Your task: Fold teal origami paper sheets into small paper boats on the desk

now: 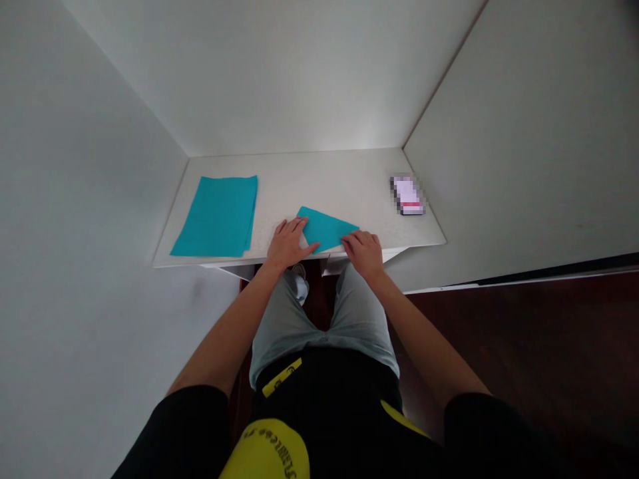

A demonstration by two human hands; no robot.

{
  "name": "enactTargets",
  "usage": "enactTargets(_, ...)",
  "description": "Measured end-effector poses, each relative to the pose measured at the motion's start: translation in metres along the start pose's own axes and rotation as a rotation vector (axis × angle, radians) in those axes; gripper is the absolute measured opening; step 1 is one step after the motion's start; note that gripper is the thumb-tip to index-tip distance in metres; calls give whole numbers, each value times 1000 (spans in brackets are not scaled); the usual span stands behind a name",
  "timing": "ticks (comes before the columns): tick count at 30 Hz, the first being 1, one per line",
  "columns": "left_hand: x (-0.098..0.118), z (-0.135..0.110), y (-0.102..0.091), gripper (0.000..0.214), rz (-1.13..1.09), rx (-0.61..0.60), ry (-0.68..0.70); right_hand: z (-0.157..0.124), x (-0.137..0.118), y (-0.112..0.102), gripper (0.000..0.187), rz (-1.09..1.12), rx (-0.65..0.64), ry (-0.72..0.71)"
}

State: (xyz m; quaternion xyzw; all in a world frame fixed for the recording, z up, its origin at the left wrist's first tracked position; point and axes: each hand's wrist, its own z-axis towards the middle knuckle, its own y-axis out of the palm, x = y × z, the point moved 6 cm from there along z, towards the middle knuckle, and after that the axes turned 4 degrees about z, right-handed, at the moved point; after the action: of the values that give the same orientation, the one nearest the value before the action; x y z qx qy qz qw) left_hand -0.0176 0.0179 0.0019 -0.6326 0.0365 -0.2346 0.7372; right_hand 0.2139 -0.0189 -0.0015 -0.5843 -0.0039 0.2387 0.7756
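A folded piece of turquoise paper (327,229) lies near the front edge of the white shelf, between my two hands. My left hand (287,243) rests on its left end, fingers stretched and thumb spread out along the near side. At the right corner my right hand (363,253) has its fingers closed on the paper in a pinch. Left of both hands lies a small stack of flat turquoise sheets (217,216), its edges slightly out of line.
A phone (409,195) with a lit, blurred screen lies at the right of the white shelf (319,174). White walls (294,80) enclose the shelf at the left, back and right. My legs (324,319) are just below its front edge.
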Motion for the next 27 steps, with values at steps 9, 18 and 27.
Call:
enactTargets(9,-7,2,-4,43,-132,11,-20,-4,41,-9,39,129,39,138)
enactTargets(18,-43,44,-2,37,-336,-149,-74,66,97,4,71,293,-250,14)
enactTargets(27,-60,69,10,55,-258,-291,-41,96,91,19,50,236,-361,-49)
